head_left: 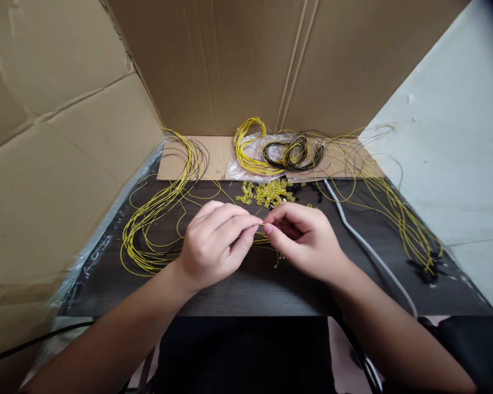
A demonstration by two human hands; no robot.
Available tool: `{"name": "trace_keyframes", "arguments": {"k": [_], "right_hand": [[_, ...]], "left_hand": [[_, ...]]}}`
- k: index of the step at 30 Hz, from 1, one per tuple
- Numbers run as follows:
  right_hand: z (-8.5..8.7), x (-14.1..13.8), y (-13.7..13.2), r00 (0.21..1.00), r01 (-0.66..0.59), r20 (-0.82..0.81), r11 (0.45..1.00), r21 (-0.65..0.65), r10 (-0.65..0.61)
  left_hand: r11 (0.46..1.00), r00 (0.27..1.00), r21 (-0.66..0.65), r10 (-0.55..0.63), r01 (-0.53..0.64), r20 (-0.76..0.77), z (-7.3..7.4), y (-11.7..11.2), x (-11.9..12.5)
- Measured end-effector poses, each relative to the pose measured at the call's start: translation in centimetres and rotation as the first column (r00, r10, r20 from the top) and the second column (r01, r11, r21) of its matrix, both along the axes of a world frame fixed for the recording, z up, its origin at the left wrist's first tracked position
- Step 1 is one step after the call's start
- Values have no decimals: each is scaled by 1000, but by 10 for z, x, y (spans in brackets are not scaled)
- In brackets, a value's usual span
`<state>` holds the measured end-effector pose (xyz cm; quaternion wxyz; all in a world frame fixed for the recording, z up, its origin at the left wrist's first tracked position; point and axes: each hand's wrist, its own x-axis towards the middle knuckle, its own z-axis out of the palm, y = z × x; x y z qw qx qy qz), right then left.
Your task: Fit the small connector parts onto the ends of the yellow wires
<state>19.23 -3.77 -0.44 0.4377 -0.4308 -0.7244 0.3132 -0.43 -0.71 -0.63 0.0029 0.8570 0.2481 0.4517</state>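
Observation:
My left hand [216, 243] and my right hand [306, 235] meet fingertip to fingertip above the middle of the dark table [238, 290]. Both are closed in a pinch on a thin yellow wire [267, 241] that runs between them; a short end hangs below with a small hook. Whether a small part sits between the fingertips I cannot make out. Just behind the hands lies a heap of small yellow plastic connectors [267, 192]. A loose bundle of yellow wires [156, 219] lies to the left of my left hand.
Cardboard walls [66, 137] enclose the left and back. A plastic bag with coiled yellow and black wires [277, 153] lies at the back. More yellow and black wires [402, 219] spread on the right. A grey cable [365, 246] crosses the table toward the front.

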Motion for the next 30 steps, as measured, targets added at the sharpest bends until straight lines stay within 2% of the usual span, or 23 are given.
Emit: {"name": "trace_keyframes", "arguments": {"k": [6,9,13,16,18,21,24,26,28,29,30], "right_hand": [[0,0,1,997,42,67,995,87,-48],[-1,0,0,997,40,60,996,76,-45],[-3,1,0,999,31,19,997,75,-33],[-1,2,-1,996,29,77,977,212,-47],[0,2,-1,992,12,116,952,307,-50],[1,3,-2,992,-17,122,935,356,-28],[2,3,-2,994,-34,107,941,336,-2],[1,3,-3,995,-47,103,951,307,16],[1,3,-3,995,-56,96,956,287,30],[1,3,-3,995,-55,91,957,284,30],[1,3,-3,996,-46,84,957,286,23]], "left_hand": [[999,1000,-51,8,-8,1,0,-1,1],[986,999,-163,-27,33,40,3,-1,1],[932,987,-340,-81,124,137,8,-1,1],[872,976,-457,-97,177,193,11,0,1],[813,968,-541,-107,217,227,12,1,1],[665,944,-677,-154,317,290,12,3,0],[498,907,-759,-188,418,376,11,6,1],[430,891,-781,-177,453,419,9,7,1],[411,887,-788,-155,459,435,6,8,2],[429,889,-783,-143,451,434,4,8,2],[469,894,-768,-128,436,430,3,8,2]]}}
